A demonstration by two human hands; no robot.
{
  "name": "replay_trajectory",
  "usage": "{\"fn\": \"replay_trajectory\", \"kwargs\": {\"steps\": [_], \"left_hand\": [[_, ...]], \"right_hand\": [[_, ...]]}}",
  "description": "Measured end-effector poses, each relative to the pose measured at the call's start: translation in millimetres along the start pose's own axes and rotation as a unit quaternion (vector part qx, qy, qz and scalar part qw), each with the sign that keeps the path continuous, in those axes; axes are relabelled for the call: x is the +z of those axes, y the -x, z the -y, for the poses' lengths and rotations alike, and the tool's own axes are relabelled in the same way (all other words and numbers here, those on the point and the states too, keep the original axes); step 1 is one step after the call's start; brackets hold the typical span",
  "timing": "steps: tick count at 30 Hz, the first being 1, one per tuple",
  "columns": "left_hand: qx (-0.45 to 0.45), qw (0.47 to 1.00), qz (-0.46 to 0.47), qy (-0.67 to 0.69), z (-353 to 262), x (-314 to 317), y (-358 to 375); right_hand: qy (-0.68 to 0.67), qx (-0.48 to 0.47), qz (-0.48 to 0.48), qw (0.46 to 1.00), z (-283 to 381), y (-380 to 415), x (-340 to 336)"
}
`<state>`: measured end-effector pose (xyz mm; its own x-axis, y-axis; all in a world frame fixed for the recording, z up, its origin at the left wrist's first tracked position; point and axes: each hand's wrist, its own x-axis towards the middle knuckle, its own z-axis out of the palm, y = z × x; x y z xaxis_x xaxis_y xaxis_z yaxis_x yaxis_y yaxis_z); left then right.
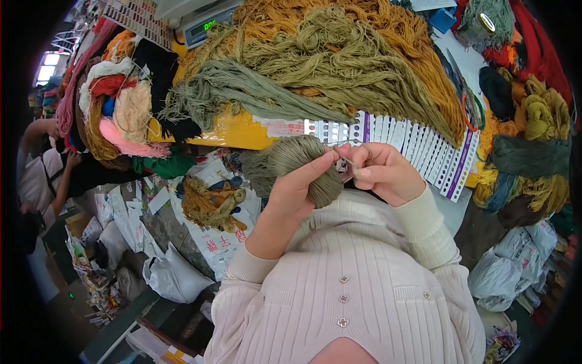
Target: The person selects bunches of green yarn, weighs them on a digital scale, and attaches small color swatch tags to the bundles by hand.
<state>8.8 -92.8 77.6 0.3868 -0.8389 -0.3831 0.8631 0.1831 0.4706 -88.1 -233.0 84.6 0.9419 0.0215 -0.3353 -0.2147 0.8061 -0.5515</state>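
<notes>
A thick grey-olive skein of yarn [298, 155] is bunched in front of my chest. My left hand [290, 195] is wrapped round it, with the thumb lying along its top. The tip of that thumb meets the fingers of my right hand [388, 175], which are closed in a pinch on a thin strand of yarn [344, 159] at the skein's right side. White cards with rows of punched holes [400, 138] lie along the table edge just beyond my hands. Part of the skein is hidden behind my left hand.
Olive yarn hanks [339, 51] and a grey-green hank [236, 91] cover the table. A digital scale [209, 27] stands at the back, scissors [465, 91] at the right. Mixed yarn [212, 203] lies on a white sack lower left. Another person [45, 164] is at far left.
</notes>
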Motion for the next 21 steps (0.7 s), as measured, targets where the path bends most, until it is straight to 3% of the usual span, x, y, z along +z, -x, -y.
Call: {"fn": "replay_trajectory", "kwargs": {"steps": [2,5,11,14,17,21], "left_hand": [[-0.007,1.000,0.001,-0.011,-0.1,-2.0,-1.2],[-0.001,0.999,0.018,0.039,1.0,-3.9,1.0],[-0.010,0.997,0.010,0.075,2.4,-3.1,0.4],[-0.007,0.999,0.025,0.024,1.0,-0.7,-0.2],[-0.005,1.000,0.017,0.019,1.9,-1.6,-0.9],[-0.006,0.999,0.044,0.022,-1.5,-3.1,0.5]], "right_hand": [[-0.023,0.006,-0.028,0.999,2.9,-0.8,3.3],[-0.067,0.007,0.013,0.998,-2.8,-2.1,-10.4],[0.012,-0.008,-0.061,0.998,-0.9,-1.7,2.4],[0.085,0.016,-0.094,0.992,1.7,-1.9,10.2],[0.089,0.053,-0.101,0.989,-0.6,-3.2,5.9],[0.049,0.009,-0.077,0.996,-2.6,-3.4,2.7]]}}
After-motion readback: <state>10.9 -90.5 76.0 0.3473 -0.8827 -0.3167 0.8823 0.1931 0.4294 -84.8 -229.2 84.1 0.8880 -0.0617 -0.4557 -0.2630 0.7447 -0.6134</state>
